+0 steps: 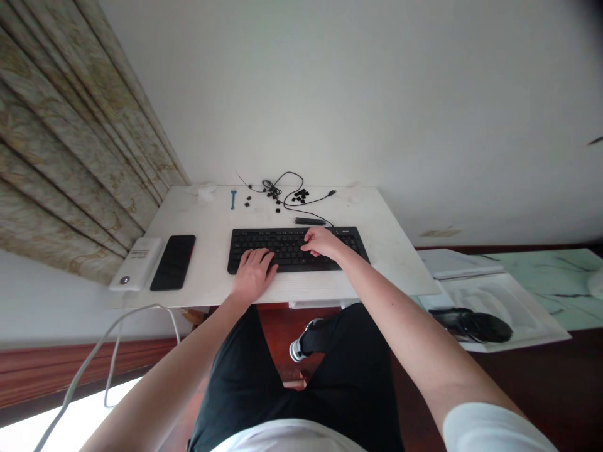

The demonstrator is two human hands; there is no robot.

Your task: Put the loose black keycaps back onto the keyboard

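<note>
A black keyboard (288,266) lies on the white table. My left hand (254,270) rests on the keyboard's front left part, its fingers laid out over the keys and the thumb apart. Over the keys right of the middle is my right hand (321,242), its thumb and fingers drawn together in a pinch; whatever is between the fingertips is too small to make out. Several loose black keycaps (300,196) are scattered behind the keyboard beside its coiled cable (271,187). A slim black tool (309,221) lies just behind the keyboard's back edge.
Behind and left of the keyboard lies a small blue tool (233,199). A phone (173,262) and a white power bank (136,263) occupy the table's left end. To the right, an open white box (541,314) holds a black object (475,325). A patterned curtain (80,125) hangs left.
</note>
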